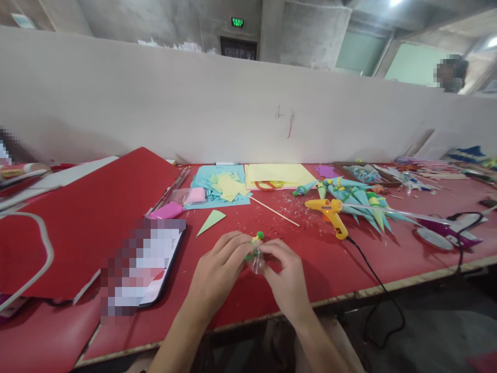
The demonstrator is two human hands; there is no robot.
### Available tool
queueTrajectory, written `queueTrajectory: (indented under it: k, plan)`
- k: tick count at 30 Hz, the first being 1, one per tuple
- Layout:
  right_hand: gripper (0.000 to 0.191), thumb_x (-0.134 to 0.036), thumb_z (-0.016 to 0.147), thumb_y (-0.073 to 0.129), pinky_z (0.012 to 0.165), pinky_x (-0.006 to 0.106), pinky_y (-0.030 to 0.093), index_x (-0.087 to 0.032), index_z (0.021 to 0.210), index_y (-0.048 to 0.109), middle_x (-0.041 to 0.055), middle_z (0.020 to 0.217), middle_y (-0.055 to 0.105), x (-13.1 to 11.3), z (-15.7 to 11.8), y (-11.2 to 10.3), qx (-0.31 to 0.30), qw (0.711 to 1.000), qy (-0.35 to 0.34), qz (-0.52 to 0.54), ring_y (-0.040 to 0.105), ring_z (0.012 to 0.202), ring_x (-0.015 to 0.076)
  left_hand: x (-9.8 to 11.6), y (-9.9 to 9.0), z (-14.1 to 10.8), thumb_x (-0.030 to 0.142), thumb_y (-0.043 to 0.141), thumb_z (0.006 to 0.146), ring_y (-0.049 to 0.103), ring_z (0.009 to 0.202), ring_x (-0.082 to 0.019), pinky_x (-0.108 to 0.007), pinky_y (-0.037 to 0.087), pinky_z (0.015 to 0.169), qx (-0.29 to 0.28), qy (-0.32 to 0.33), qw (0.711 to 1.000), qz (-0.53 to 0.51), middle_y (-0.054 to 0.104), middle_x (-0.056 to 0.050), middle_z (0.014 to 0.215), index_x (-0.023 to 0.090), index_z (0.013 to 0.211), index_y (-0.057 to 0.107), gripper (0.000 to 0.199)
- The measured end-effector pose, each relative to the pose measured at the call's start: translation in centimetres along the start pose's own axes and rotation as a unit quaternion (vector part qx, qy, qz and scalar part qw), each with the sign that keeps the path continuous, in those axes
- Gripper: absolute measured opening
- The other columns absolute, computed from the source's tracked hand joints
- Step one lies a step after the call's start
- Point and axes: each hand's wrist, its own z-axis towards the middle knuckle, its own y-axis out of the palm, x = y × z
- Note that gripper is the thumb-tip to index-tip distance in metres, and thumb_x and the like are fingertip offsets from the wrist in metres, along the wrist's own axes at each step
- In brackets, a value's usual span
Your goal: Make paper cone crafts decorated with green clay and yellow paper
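Note:
Near the table's front edge, my left hand (223, 261) and my right hand (285, 269) meet with fingers pinched together. Between them is a small green and yellow craft piece (257, 237) with a round green ball on top, along with a bit of clear plastic (258, 265). My left fingers grip the green part; my right fingers pinch the clear plastic. The fingers hide much of both. A pale green paper wedge (212, 221) lies beyond my left hand. A thin wooden stick (275, 211) rests beyond both hands.
A yellow glue gun (332, 213) with a black cord lies at right, beside several blue-green paper cones (359, 202). A phone (155, 267) stands tilted at left, near a large red board (116, 217). Yellow and blue paper pieces (227, 185) sit farther back.

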Motion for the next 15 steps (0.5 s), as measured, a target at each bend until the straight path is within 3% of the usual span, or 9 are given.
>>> queueTrajectory:
  k: [5,9,11,15]
  plan:
    - [0.015,-0.007,0.070,0.058,0.068,0.025,0.044,-0.019,0.071,0.065,0.0006,0.073,0.060,0.04,-0.11,0.03,0.018,1.000,-0.003,0.011,0.057,0.073,0.0151,0.18,0.06,0.40,0.017,0.045,0.085,0.055,0.088,-0.016,-0.024,0.047,0.072,0.043,0.019,0.998,-0.044,0.064,-0.003,0.086,0.021,0.083,0.054,0.010]
    - [0.007,-0.017,0.075,0.058,0.064,0.023,0.043,-0.020,0.072,0.064,0.0001,0.074,0.057,0.03,-0.18,0.08,0.040,0.993,0.022,0.111,0.054,0.070,0.0133,0.48,-0.02,0.46,0.011,0.048,0.082,0.054,0.082,-0.015,-0.024,0.045,0.072,0.065,0.005,0.996,-0.067,0.062,-0.003,0.082,0.020,0.079,0.051,0.009]
    - [0.005,-0.021,0.075,0.060,0.061,0.022,0.042,-0.020,0.071,0.064,-0.0012,0.070,0.056,0.13,-0.11,0.04,0.080,0.977,0.060,0.187,0.052,0.066,0.0113,0.59,-0.02,0.42,0.011,0.048,0.081,0.053,0.079,-0.015,-0.024,0.045,0.069,0.072,-0.001,0.996,-0.045,0.061,-0.003,0.081,0.020,0.080,0.051,0.009]
    - [0.007,-0.027,0.073,0.064,0.059,0.020,0.042,-0.021,0.070,0.065,-0.0030,0.062,0.057,0.51,0.24,-0.33,0.178,0.918,0.130,0.331,0.050,0.058,0.0084,0.23,0.03,0.37,0.011,0.046,0.079,0.053,0.078,-0.018,-0.027,0.044,0.067,0.086,-0.056,0.994,0.045,0.061,-0.004,0.081,0.019,0.082,0.052,0.010]
